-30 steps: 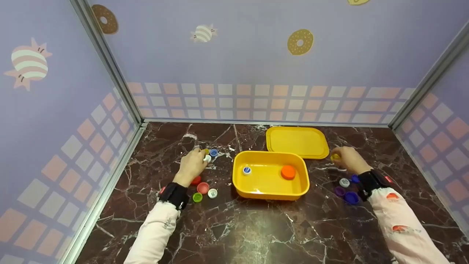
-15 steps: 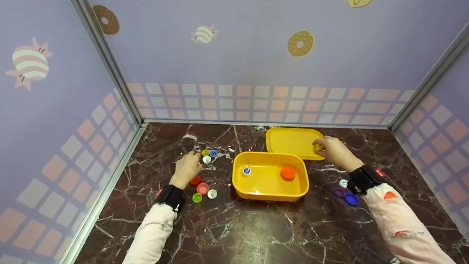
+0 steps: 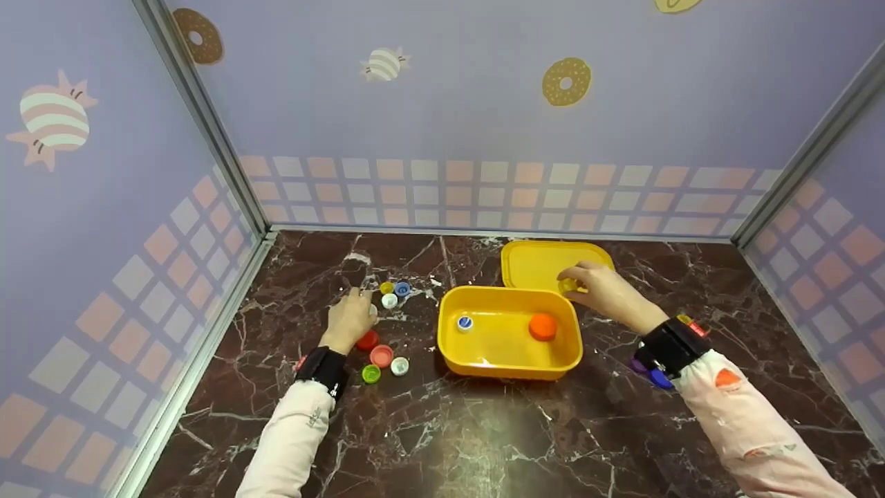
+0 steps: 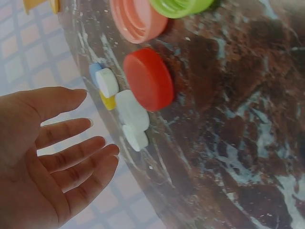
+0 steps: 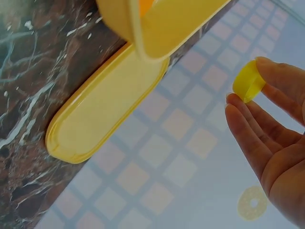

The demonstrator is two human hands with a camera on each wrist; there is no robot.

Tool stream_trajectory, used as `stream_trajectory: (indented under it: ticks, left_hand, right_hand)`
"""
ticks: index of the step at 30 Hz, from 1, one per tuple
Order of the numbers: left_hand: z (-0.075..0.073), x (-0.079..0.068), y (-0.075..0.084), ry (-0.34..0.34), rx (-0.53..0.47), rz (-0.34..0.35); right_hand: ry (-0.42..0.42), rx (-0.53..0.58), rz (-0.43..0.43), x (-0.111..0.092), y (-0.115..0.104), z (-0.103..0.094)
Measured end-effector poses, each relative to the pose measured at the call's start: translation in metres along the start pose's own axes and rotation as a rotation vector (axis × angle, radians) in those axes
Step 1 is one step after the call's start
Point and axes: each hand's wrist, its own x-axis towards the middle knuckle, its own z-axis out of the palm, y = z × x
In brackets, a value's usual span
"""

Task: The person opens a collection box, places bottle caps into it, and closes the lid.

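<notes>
My right hand [image 3: 608, 290] pinches a yellow bottle cap [image 5: 248, 82] between thumb and fingers, raised near the back right corner of a yellow plastic box [image 3: 511, 368]. Inside the box lie an orange cap [image 3: 543, 326] and a small white cap with a blue top [image 3: 464, 324]. On the other side, my left hand [image 4: 62, 157] holds nothing, its fingers loosely extended. It hovers beside two white caps [image 4: 132, 110] and a red cap [image 4: 148, 80]. Close by are a small yellow cap [image 3: 386, 288], a blue cap [image 3: 402, 289] and another white cap [image 3: 390, 301].
The box's yellow lid [image 3: 543, 263] lies flat behind it. A pink cap [image 3: 382, 356], a green cap [image 3: 371, 374] and a white cap [image 3: 399, 366] sit left of the box. By my right wrist is a dark blue cap [image 3: 660, 379]. Patterned walls enclose the marble-look table.
My right hand has carried the yellow cap leftward from the table, across the lid toward the box. My left hand has drawn back slightly from the small yellow, blue and white caps.
</notes>
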Motion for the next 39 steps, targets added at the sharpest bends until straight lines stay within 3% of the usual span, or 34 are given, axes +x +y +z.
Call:
stream_trajectory:
  ticks: [5, 14, 25, 39]
  left_hand:
    - [0.007, 0.003, -0.003, -0.035, 0.001, -0.034]
    - [0.022, 0.004, -0.004, 0.013, -0.018, -0.045]
    - [0.024, 0.012, -0.008, -0.002, -0.016, -0.062]
    - [0.027, 0.014, -0.003, 0.003, -0.015, -0.05]
  right_hand:
    - [-0.045, 0.015, -0.02, 0.002, -0.013, 0.005]
    - [-0.097, 0.017, -0.117, 0.006, -0.023, 0.022]
    - [-0.204, 0.021, -0.115, 0.007, -0.023, 0.043]
    - [-0.353, -0.006, -0.177, 0.001, -0.016, 0.07]
